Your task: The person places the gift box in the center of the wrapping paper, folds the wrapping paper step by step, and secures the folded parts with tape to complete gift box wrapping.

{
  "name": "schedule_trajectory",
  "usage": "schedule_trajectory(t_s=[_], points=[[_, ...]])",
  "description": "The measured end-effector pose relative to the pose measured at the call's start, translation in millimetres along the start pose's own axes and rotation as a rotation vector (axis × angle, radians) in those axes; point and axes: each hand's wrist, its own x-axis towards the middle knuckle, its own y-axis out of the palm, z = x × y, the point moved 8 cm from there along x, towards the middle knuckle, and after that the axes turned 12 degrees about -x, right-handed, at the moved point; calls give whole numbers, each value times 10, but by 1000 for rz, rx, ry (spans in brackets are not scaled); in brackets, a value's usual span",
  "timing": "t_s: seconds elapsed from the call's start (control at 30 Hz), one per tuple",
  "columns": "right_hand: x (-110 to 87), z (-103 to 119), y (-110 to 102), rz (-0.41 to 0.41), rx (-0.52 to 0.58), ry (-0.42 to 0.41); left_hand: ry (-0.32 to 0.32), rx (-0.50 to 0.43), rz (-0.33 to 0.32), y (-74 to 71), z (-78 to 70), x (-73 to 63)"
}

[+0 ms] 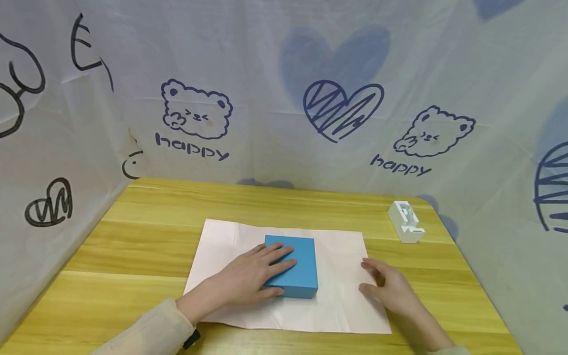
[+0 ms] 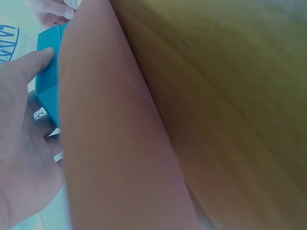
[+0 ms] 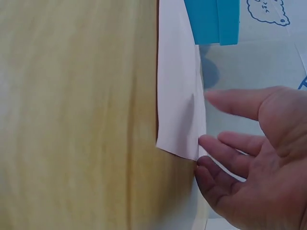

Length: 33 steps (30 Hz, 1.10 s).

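A blue box (image 1: 294, 266) sits on a sheet of pale pink paper (image 1: 341, 276) laid over the wooden table. My left hand (image 1: 253, 275) rests on its left part, fingers spread across the top and thumb (image 2: 38, 62) along the near side. At the right edge of the paper is my right hand (image 1: 395, 291), fingers loosely bent and thumb apart from them. In the right wrist view the fingertips (image 3: 206, 165) of that hand are right at the paper's edge, with the blue box farther off at the top.
A white tape dispenser (image 1: 406, 222) stands at the back right of the wooden table (image 1: 146, 222). Behind and at the sides hangs a pale cloth (image 1: 266, 98) printed with hearts and bears. A blurred pinkish strip (image 2: 115, 120) hides much of the left wrist view.
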Motion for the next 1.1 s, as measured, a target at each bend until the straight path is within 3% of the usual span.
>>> schedule_trajectory(t_s=[0.27,0.43,0.8,0.93,1.1], points=[[-8,-5,74,45,-195,-62,3,2,2,4,-6,7],[-41,19,67,29,-227,-113,1,-5,0,6,-7,4],[-13,85,-25,-125,-113,-217,2,-21,-9,-17,-1,-7],[-18,109,-53,-143,-89,-209,-4,-25,-6,-15,2,-9],[-60,101,-137,-174,-8,-142,-4,-36,-5,-11,-4,-5]])
